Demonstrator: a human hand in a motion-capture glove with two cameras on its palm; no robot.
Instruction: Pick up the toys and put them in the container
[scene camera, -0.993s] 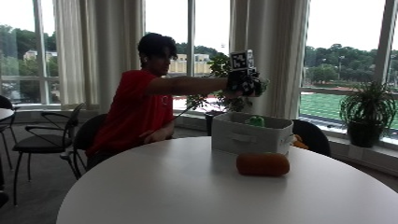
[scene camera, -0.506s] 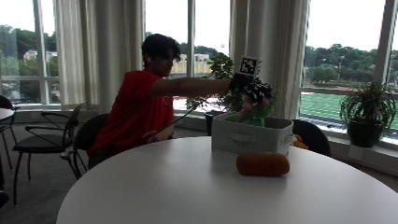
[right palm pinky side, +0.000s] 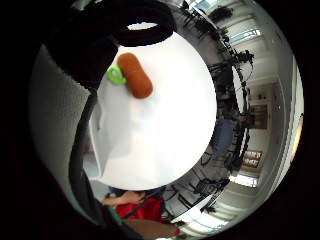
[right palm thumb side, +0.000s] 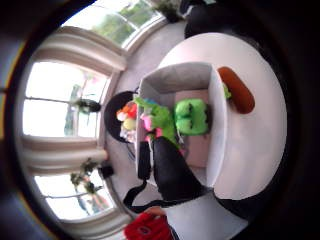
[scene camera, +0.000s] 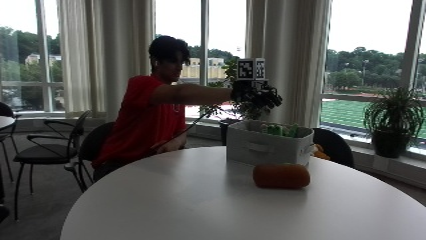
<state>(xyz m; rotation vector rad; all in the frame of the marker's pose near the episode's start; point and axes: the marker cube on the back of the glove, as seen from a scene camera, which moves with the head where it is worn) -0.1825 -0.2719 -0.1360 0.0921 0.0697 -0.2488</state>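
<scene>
My gloved right hand (scene camera: 257, 97) hovers above the near end of the white fabric container (scene camera: 267, 146), fingers hanging relaxed with nothing in them. Green plush toys (scene camera: 279, 130) poke over the container's rim. In the thumb side palm view a green plush (right palm thumb side: 191, 116) and a green-and-pink toy (right palm thumb side: 157, 120) lie inside the container (right palm thumb side: 217, 125), just past a gloved finger (right palm thumb side: 170, 170). An orange oblong toy (scene camera: 281, 176) lies on the round white table (scene camera: 200, 210) in front of the container. A small green ring (right palm pinky side: 116, 75) lies against the orange toy (right palm pinky side: 135, 75).
Colourful toys (right palm thumb side: 127, 117) sit on a dark chair (scene camera: 333, 145) behind the container. A potted plant (scene camera: 393, 120) stands on the window sill at the right, and another chair (scene camera: 46, 150) stands at the left.
The green toy that hung under my hand half a second ago now lies in the container. My hand has drawn back slightly towards the person.
</scene>
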